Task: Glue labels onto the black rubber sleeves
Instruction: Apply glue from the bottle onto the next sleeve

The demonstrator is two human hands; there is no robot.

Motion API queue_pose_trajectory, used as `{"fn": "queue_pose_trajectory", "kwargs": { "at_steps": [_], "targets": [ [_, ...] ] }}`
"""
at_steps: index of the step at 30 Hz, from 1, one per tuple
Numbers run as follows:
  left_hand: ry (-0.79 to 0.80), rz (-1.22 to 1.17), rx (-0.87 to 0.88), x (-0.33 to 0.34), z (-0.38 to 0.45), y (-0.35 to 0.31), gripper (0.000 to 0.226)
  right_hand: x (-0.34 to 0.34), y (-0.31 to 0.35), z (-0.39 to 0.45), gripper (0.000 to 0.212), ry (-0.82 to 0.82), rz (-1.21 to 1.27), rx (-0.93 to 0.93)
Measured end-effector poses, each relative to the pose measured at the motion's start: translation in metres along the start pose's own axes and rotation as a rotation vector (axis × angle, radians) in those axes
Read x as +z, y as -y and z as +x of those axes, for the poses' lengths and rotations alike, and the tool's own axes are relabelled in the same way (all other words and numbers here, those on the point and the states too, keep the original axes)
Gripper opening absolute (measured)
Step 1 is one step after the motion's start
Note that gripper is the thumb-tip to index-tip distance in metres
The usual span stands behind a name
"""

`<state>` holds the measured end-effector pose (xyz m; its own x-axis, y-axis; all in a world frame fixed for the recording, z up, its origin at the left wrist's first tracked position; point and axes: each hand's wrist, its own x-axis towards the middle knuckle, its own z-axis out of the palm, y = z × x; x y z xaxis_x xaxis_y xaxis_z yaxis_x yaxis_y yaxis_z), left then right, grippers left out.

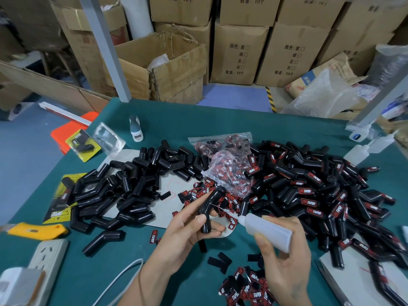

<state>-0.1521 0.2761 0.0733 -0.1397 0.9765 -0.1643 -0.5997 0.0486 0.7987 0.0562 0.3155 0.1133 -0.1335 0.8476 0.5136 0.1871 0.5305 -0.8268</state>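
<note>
My left hand [187,228] grips a bent black rubber sleeve [209,210], held upright over the table. My right hand [284,257] holds a translucent white glue bottle [268,229]; its thin nozzle points left and reaches the middle of that sleeve. A heap of unlabelled black sleeves [132,184] lies to the left. On the right is a bigger heap of sleeves with red-and-black labels [320,195]. Loose labels [245,288] lie near the front edge, and more spill from a clear plastic bag [229,177] behind my hands.
The green table [220,120] also carries a yellow utility knife [37,230], a white power strip [48,252] with a white cable, yellow packaging cards [82,144], spare glue bottles [362,151] at the right, and a grey sheet. Cardboard boxes [240,51] stand behind.
</note>
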Motion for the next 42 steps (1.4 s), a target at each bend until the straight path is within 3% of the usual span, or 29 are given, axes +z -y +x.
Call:
{"fn": "queue_pose_trajectory", "kwargs": {
  "at_steps": [16,22,33,38,42],
  "targets": [
    [0.012,-0.003,-0.007,-0.0003,-0.0007,-0.0011,0.049,-0.0011,-0.0032,0.0007,0.025,-0.038,-0.012,-0.008],
    [0.053,0.021,-0.005,0.002,-0.0024,-0.0033,0.066,-0.0017,-0.0039,0.0003,0.026,-0.059,-0.007,-0.002],
    [0.044,0.03,0.004,0.0025,-0.0022,-0.0043,0.065,-0.002,-0.0044,0.0005,0.027,-0.061,-0.005,0.018],
    [0.004,0.012,0.0,0.0006,-0.0015,-0.0025,0.051,-0.0027,-0.0042,0.0004,0.027,-0.067,0.012,0.022],
    [0.041,0.023,-0.011,0.0032,-0.0015,-0.0045,0.068,-0.0018,-0.002,0.001,0.026,-0.061,0.019,0.018]
  ]
}}
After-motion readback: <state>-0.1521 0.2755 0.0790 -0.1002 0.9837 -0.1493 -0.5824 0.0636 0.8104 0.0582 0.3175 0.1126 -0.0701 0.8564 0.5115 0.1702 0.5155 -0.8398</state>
